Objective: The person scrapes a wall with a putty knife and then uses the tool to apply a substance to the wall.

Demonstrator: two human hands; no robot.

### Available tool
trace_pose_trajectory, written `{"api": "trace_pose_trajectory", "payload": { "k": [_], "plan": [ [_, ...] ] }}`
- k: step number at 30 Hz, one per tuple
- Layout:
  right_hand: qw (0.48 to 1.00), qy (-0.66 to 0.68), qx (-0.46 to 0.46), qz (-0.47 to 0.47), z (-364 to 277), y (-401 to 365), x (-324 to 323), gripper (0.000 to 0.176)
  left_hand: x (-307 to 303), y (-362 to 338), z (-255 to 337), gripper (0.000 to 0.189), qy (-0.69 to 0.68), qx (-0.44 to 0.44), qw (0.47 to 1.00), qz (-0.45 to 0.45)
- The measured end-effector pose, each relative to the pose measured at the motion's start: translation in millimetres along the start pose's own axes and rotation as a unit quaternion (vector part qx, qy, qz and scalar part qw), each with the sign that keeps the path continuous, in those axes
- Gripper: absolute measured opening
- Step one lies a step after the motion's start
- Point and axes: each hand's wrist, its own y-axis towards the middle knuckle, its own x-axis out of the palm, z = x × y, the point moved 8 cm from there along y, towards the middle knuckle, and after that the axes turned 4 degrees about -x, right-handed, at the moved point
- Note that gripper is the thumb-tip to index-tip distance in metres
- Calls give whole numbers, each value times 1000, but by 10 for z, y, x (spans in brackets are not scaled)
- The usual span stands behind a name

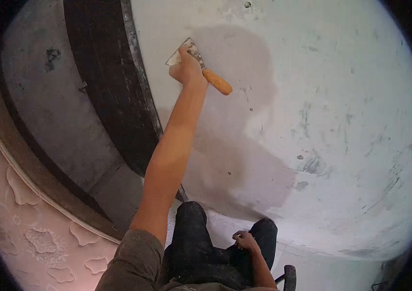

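Note:
My left hand (185, 70) is stretched far forward against the pale wall, its fingers closed around the blade end of a putty knife. The putty knife (218, 82) has an orange-brown wooden handle that points down and to the right, away from the hand. Its wide, stained blade lies close to the wall (322, 111); whether it touches cannot be made out. My right hand (246, 241) rests by my right thigh, with the fingers curled in. Something small may be between them, but it is too small to name.
A dark door frame (104, 63) edges the wall on the left. Beyond it lie a grey floor (55, 97) and a pink patterned mattress (31, 228). The wall carries several dark scuffs and small holes. A dark curved bar (289, 279) stands at my lower right.

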Motion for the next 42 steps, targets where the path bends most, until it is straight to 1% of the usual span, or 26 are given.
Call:
{"api": "trace_pose_trajectory", "payload": {
  "k": [3, 5, 8, 11, 14, 18, 20, 21, 23, 27, 29, 30, 32, 36, 39, 42],
  "plan": [
    [1000, 7, 2, -24, 81, 57, 24, 27, 12, -17, 25, 20, -9, 12, 1000, -12],
    [1000, 1, 0, -28, 141, 103, 48, 26, -9, -100, 26, 22, -7, -17, 1000, 21],
    [1000, 8, 11, -17, 21, 14, 17, 26, -5, 2, -53, 25, -6, -30, 1000, 4],
    [1000, -9, 4, -23, 34, 35, 30, 26, 2, -6, -26, 28, 12, -36, 999, 6],
    [1000, 1, 8, -15, 78, 52, 38, 26, 1, 110, -40, 31, 22, -13, 1000, -6],
    [1000, -18, 4, -22, 92, 81, 36, 26, 53, 15, 67, 29, 36, -4, 999, -24],
    [1000, -13, 9, -18, 123, 80, 36, 27, 38, -82, 112, 26, 16, -32, 999, 10],
    [1000, -16, 10, -18, 89, 66, 23, 27, 18, -34, 89, 26, 15, -32, 999, 12],
    [1000, -21, 19, -12, 33, 28, 23, 26, 42, 63, 78, 23, 9, -14, 999, -29],
    [999, -11, 26, -15, 60, 39, 25, 27, 32, 61, 83, 25, 6, -2, 1000, -18],
    [1000, -11, -4, 1, 59, 55, 15, 27, -2, 9, 59, 24, 28, -33, 999, -1],
    [1000, -10, -4, 2, 70, 61, 9, 27, -15, 24, 25, 24, 28, -34, 999, -1],
    [1000, -10, 2, -12, 95, 73, 22, 27, -3, 41, 42, 24, 21, 4, 999, -34],
    [1000, -9, 23, -13, 6, 13, 18, 28, -35, 8, 28, 23, 9, -5, 1000, -15],
    [1000, -9, 6, -10, 33, 36, 20, 27, 6, 2, 30, 22, 22, -6, 999, -32],
    [1000, -17, -2, -19, 21, 40, 30, 27, 2, 9, 25, 22, -2, -7, 1000, -27]
  ]
}}
